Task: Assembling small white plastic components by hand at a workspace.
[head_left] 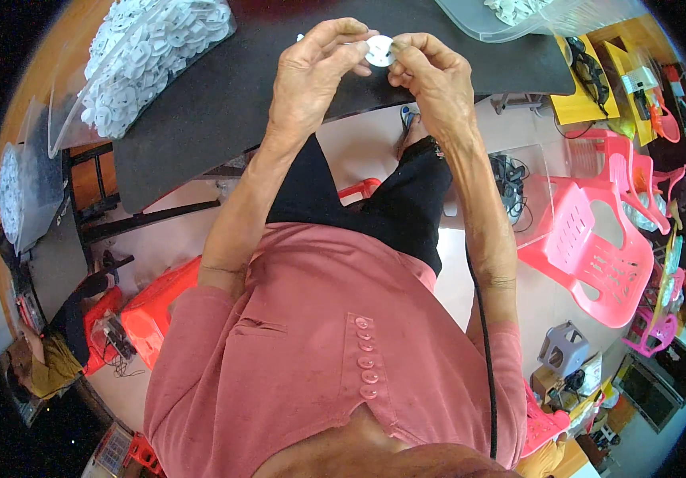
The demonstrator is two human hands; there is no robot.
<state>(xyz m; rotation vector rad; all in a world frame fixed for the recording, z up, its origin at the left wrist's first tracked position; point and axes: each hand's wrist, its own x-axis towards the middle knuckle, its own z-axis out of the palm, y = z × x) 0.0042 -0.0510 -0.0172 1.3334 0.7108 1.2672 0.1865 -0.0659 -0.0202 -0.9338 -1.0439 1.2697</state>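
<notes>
A small round white disc-shaped part (380, 50) is pinched between the fingertips of both hands above the dark table top (223, 103). My left hand (311, 76) grips its left edge with thumb and fingers. My right hand (435, 80) grips its right edge. Both forearms rise from the lower part of the view, over a pink buttoned shirt and black trousers.
A clear bag (148, 60) full of white round parts lies at the table's left. Another clear container (518, 16) with white parts sits at the top right. A pink plastic chair (598, 247) stands on the right, a red stool (160, 307) on the left.
</notes>
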